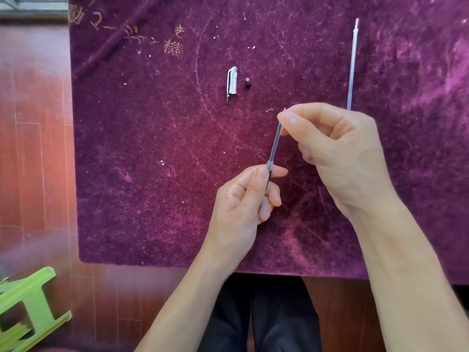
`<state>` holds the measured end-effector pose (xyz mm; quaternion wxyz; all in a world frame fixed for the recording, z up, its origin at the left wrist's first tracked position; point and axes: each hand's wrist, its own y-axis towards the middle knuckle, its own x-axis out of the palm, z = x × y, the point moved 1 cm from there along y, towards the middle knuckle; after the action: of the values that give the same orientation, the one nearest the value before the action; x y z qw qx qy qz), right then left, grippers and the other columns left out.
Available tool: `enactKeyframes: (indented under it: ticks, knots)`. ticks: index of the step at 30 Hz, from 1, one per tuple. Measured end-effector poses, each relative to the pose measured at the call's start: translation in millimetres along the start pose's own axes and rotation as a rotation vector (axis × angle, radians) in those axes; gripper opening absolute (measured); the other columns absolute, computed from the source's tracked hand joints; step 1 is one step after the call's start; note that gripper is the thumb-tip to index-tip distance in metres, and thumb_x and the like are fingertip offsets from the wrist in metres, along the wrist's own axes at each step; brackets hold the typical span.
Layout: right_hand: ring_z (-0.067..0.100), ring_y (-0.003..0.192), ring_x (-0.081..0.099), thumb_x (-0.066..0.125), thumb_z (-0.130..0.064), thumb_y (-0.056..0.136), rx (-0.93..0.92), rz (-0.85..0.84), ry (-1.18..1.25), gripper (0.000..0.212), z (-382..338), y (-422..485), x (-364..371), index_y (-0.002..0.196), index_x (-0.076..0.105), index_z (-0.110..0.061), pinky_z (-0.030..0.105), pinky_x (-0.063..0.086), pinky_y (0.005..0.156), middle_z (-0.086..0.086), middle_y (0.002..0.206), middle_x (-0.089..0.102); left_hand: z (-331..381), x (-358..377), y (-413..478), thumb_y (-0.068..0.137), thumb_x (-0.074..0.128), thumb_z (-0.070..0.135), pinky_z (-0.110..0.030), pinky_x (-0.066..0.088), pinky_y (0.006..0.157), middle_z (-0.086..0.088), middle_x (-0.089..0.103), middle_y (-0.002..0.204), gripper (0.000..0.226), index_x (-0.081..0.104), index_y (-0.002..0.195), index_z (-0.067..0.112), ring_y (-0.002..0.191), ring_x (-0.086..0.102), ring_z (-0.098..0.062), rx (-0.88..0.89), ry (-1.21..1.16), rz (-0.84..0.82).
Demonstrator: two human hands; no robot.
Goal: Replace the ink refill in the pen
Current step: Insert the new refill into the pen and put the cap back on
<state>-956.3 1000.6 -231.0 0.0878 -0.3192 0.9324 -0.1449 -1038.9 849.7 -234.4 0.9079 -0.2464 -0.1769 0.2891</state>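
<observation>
Both hands are busy over the worn purple velvet mat (152,174): my left hand (243,199) is closed around the lower part of the clear plastic pen barrel (269,171), thumb and forefinger pinching just under its open mouth, while my right hand (337,153) pinches the tip end of the thin translucent ink refill (275,143), which runs up toward one o'clock from the barrel. I cannot tell from this view whether the refill is going in or coming out; either way, I judge the step calls for keeping the refill in line with the barrel so the slender tube does not bow, and for moving it with short strokes rather than one long shove. A steady left grip matters more than force. At one o'clock from my hands, well apart, a second long clear refill (352,64) lies on the mat, its lower end hidden behind my right hand. At eleven o'clock rest the clear clipped pen cap (232,82) and, just beside it, a tiny dark part (248,83) too small to identify.
</observation>
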Motion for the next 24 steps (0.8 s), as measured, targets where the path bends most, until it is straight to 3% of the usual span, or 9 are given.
enactKeyframes:
  ticks: [8,10,13,15,19,24]
  knots:
    - [0.005,0.051,0.035,0.078,-0.025,0.098,0.062,-0.076,-0.076,0.007,3.2,-4.4,6.3,0.096,0.084,-0.021,0.014,0.036,0.05,-0.024,0.054,0.057,1.9,-2.9,6.7,0.108,0.043,0.031,-0.019,0.041,0.054,-0.002,0.061,0.072,0.035,0.073,0.111,0.015,0.052,0.046,-0.007,-0.001,-0.056,0.001]
    - [0.01,0.052,0.038,0.078,-0.026,0.098,0.064,-0.093,-0.098,0.008,3.1,-5.5,6.7,0.095,0.084,-0.023,0.017,0.038,0.052,-0.023,0.058,0.063,3.6,-4.3,8.0,0.108,0.043,0.031,-0.019,0.041,0.054,-0.001,0.061,0.071,0.035,0.073,0.112,0.015,0.052,0.046,-0.006,0.0,-0.054,0.002]
    - [0.042,0.061,0.056,0.077,-0.028,0.097,0.075,-0.125,-0.11,0.008,1.9,-7.4,6.7,0.096,0.084,-0.025,0.03,0.049,0.06,-0.006,0.078,0.08,6.5,-5.7,9.7,0.109,0.042,0.032,-0.018,0.041,0.053,0.003,0.06,0.068,0.036,0.072,0.114,0.012,0.053,0.046,-0.006,0.008,-0.04,-0.001]
    - [0.051,0.073,0.063,0.077,-0.031,0.096,0.083,-0.132,-0.113,0.008,2.2,-9.0,7.1,0.097,0.084,-0.026,0.042,0.053,0.065,0.0,0.085,0.082,8.5,-6.1,10.7,0.109,0.041,0.032,-0.016,0.041,0.052,0.008,0.06,0.064,0.036,0.072,0.11,0.012,0.052,0.046,-0.006,0.017,-0.027,-0.001]
    - [0.058,0.08,0.064,0.076,-0.031,0.096,0.089,-0.139,-0.125,0.009,3.4,-10.8,7.7,0.098,0.084,-0.028,0.06,0.056,0.071,0.002,0.091,0.083,11.4,-6.3,12.4,0.109,0.041,0.029,-0.017,0.04,0.052,0.008,0.059,0.062,0.034,0.072,0.108,0.014,0.052,0.046,-0.006,0.02,-0.034,-0.006]
    - [0.054,0.08,0.065,0.076,-0.033,0.096,0.085,-0.143,-0.134,0.009,2.8,-10.3,8.1,0.099,0.085,-0.031,0.053,0.058,0.071,-0.002,0.096,0.083,12.8,-8.0,13.9,0.11,0.04,0.029,-0.016,0.04,0.051,0.009,0.058,0.061,0.034,0.072,0.107,0.015,0.052,0.046,-0.005,0.023,-0.037,-0.008]
